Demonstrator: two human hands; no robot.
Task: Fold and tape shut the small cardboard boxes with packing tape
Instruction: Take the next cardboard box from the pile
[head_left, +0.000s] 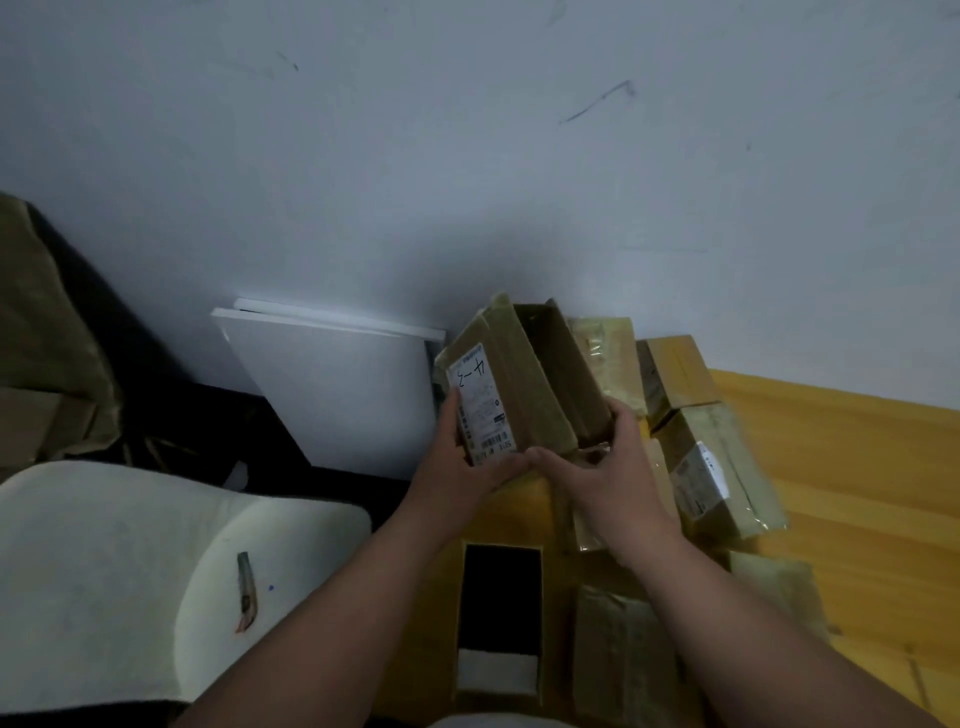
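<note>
I hold the cardboard box in both grips, left hand clasping its labelled side, right hand its near end, long axis and open mouth pointing away.

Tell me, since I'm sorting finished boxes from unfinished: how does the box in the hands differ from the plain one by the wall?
The held box is open, its flap up; the plain box is closed. The held box is gripped by the left hand and right hand; the plain box lies among others. The held box bears a label. Both are brown cardboard.
</note>
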